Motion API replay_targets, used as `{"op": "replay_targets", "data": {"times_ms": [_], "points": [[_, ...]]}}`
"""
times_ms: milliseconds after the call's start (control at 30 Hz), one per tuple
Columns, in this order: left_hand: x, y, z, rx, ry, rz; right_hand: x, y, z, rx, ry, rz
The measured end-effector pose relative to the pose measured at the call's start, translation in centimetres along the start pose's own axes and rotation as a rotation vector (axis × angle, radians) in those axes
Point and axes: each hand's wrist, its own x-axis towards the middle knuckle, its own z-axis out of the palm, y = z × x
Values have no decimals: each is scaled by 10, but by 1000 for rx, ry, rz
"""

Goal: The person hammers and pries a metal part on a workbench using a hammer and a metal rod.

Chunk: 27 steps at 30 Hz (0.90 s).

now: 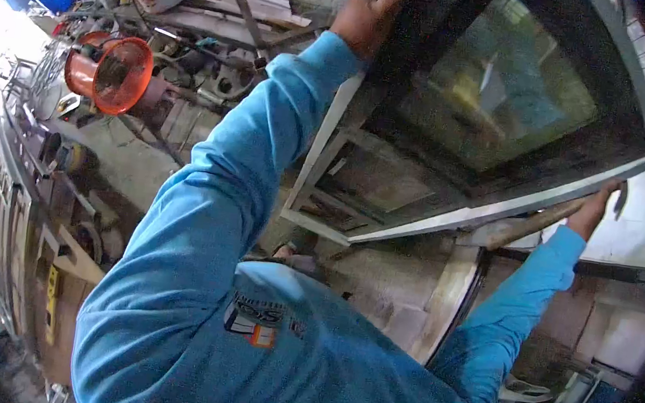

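The left hand (369, 15) grips the edge of a tilted glazed frame (461, 190), while the right hand (595, 211) closes around a wooden-handled tool (533, 227) beside its lower rail.

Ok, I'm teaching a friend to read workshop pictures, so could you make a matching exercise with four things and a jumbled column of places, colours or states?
1. Left hand
2. Right hand
3. Level
4. Glass

A. yellow
B. on the side of the frame
C. set inside the frame
D. around the wooden handle

Pairs: 1-B, 2-D, 3-A, 4-C
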Motion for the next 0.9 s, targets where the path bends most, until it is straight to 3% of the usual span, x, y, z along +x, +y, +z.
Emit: {"op": "replay_targets", "data": {"times_ms": [100,133,233,333,367,400,467,500,567,633,667,767,800,833,867,900], "points": [[2,-34,25,1768,11,210,7,-1,-8,-140,-45,-87],[5,-19,12,2192,-190,534,0,-5,-2,-56,-8,19],[20,-15,15,1576,57,244,4,-3,2,-113,11,68],[25,-14,16,1703,75,280,14,3,-12,-172,-2,37],[21,-11,14,1722,133,203,14,5,-16,-178,4,36],[15,-8,11,1736,195,122,4,7,-14,-150,-8,-147],[2,0,8,1753,314,-34,12,16,-45,-363,-99,-304],[-2,6,9,1760,369,-110,3,9,-46,-332,-64,-149],[-6,19,2,1830,272,-103,-21,0,-49,-300,15,34],[-9,27,-33,1921,-26,53,-58,-1,-59,-314,94,-31],[-23,6,-17,1946,87,143,-87,-5,-57,-301,168,-13],[-28,-4,-1,2687,327,57,-161,4,-82,-367,272,30],[19,36,-64,2536,7,-642,-183,13,-93,-412,290,44],[-2,8,-34,3062,-177,-458,-207,21,-102,-438,311,71],[-10,3,-25,2802,-12,-35,-230,31,-110,-474,331,106],[-19,-3,-15,2481,16,350,-253,41,-116,-499,346,140]]}}
